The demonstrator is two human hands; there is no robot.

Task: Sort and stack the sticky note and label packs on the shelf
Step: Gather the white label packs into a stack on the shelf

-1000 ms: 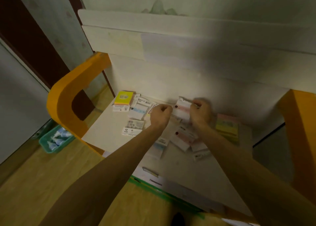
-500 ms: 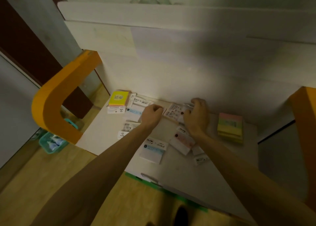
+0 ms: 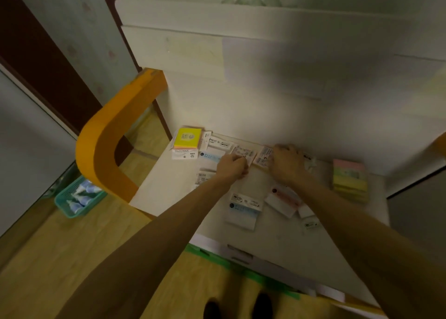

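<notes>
Several flat label packs lie scattered on the white shelf (image 3: 169,185). My left hand (image 3: 233,165) pinches the near edge of a white label pack (image 3: 243,152) by the back wall. Just to its right, my right hand (image 3: 287,163) grips a second label pack (image 3: 263,156). A yellow sticky note pack (image 3: 187,138) sits at the back left on other packs. A pastel pink, green and yellow sticky note stack (image 3: 350,178) stands at the right. A blue-striped pack (image 3: 243,210) and a red-marked pack (image 3: 283,199) lie between my forearms.
An orange curved side panel (image 3: 106,144) bounds the shelf on the left. A teal basket (image 3: 78,198) with pale items sits on the wooden floor below it. The white back wall (image 3: 265,101) rises right behind the packs.
Both hands have come down from holding one pack in the air to the shelf by the back wall, each now on its own pack. The camera view shifted.
</notes>
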